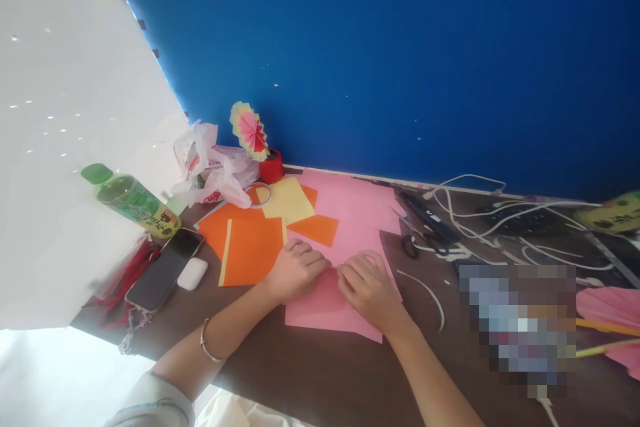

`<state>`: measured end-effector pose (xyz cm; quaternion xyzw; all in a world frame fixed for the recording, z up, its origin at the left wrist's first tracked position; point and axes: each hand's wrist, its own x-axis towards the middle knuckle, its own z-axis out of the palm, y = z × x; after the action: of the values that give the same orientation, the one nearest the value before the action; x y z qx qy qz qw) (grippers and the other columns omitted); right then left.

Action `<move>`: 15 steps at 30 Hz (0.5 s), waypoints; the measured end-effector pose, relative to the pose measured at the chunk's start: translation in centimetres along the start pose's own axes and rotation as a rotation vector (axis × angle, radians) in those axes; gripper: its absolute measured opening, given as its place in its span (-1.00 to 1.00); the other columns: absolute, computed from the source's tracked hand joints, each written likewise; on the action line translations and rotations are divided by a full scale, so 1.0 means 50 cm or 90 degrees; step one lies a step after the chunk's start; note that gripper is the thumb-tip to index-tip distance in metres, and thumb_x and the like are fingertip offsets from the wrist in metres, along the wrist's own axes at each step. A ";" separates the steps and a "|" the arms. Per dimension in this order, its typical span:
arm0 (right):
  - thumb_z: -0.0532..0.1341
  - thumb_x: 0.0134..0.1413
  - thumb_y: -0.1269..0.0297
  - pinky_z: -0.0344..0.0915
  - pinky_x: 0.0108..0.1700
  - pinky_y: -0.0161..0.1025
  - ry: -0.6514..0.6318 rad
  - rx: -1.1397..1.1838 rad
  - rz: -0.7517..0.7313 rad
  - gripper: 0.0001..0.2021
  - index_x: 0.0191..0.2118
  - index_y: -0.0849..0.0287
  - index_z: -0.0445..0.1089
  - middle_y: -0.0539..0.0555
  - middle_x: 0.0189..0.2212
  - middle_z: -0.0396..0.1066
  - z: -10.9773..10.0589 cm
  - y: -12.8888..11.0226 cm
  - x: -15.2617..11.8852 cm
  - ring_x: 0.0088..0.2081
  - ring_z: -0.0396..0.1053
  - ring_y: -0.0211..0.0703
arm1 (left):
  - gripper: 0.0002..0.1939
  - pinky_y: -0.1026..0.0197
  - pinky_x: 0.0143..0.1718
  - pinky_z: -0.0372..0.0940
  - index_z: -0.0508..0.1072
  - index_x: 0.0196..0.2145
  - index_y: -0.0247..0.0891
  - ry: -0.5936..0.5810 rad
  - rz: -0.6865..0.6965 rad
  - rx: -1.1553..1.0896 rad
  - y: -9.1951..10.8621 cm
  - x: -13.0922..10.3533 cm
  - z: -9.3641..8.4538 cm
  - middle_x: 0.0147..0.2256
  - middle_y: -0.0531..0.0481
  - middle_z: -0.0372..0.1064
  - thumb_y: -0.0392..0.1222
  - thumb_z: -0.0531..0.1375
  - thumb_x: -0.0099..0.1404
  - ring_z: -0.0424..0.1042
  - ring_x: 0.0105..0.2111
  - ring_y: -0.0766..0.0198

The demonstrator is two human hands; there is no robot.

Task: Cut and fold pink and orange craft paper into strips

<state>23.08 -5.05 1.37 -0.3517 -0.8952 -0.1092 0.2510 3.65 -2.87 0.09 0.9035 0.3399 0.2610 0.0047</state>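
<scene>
My left hand [300,269] and my right hand [369,288] meet above large pink paper sheets [353,207] on the dark table. Fingers of both are curled and pinched, with the tips almost touching. Whatever sits between them is too small or too hidden to make out. Just left of my left hand lies an orange paper sheet [255,253] with pale yellow strips along its sides. Behind it are a yellow paper square [287,201] and more orange pieces [319,229]. Black-handled scissors [411,245] rest to the right of the pink sheets.
At left are a green bottle [137,203], a phone [165,268] and a white case [193,274]. A plastic bag [220,170], a clear tape roll [260,205] and a folded paper fan [249,130] stand behind. White cables [465,233] spread rightward. A blue wall [380,67] closes the back.
</scene>
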 end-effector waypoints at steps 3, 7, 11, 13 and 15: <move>0.02 0.07 0.52 0.13 -0.11 -0.11 0.002 -0.004 0.013 -0.77 -0.50 0.14 0.28 0.03 -0.53 0.29 0.001 0.008 -0.003 -0.39 0.18 -0.18 | -0.74 0.15 -0.29 0.04 0.45 -0.28 -0.20 0.007 -0.006 -0.001 -0.010 -0.002 -0.003 -0.38 -0.02 0.46 -0.40 0.02 0.19 0.29 -0.38 0.22; 0.00 0.10 0.48 0.11 -0.12 -0.11 0.012 0.004 0.056 -0.78 -0.49 0.15 0.28 0.03 -0.54 0.27 0.004 0.022 -0.012 -0.40 0.20 -0.17 | -0.70 0.16 -0.29 0.04 0.44 -0.26 -0.20 0.017 -0.037 -0.026 -0.025 -0.005 -0.008 -0.37 -0.02 0.46 -0.45 0.01 0.16 0.32 -0.36 0.22; 0.00 0.10 0.47 0.09 -0.10 -0.10 0.017 0.010 0.068 -0.79 -0.47 0.14 0.28 0.03 -0.53 0.28 0.004 0.035 -0.019 -0.39 0.21 -0.17 | -0.70 0.16 -0.28 0.07 0.44 -0.24 -0.19 0.017 -0.045 -0.019 -0.037 -0.010 -0.005 -0.35 -0.02 0.47 -0.44 0.01 0.16 0.33 -0.35 0.22; 0.01 0.09 0.48 0.10 -0.11 -0.11 0.022 0.001 0.088 -0.80 -0.48 0.14 0.26 0.03 -0.54 0.28 0.001 0.047 -0.024 -0.40 0.21 -0.18 | -0.71 0.16 -0.27 0.08 0.44 -0.24 -0.19 0.020 -0.054 -0.025 -0.044 -0.013 -0.003 -0.34 -0.04 0.47 -0.43 0.02 0.16 0.35 -0.35 0.21; 0.03 0.08 0.48 0.12 -0.13 -0.11 0.037 -0.012 0.125 -0.81 -0.49 0.15 0.25 0.03 -0.56 0.28 0.000 0.060 -0.032 -0.41 0.21 -0.17 | -0.73 0.17 -0.28 0.11 0.45 -0.25 -0.21 0.030 -0.087 -0.049 -0.052 -0.016 -0.003 -0.34 -0.06 0.46 -0.40 0.03 0.18 0.37 -0.35 0.21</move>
<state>26.14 -3.76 0.58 -0.4369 -0.8476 -0.1028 0.2831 1.49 -1.40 -0.62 0.8710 0.3906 0.2940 0.0494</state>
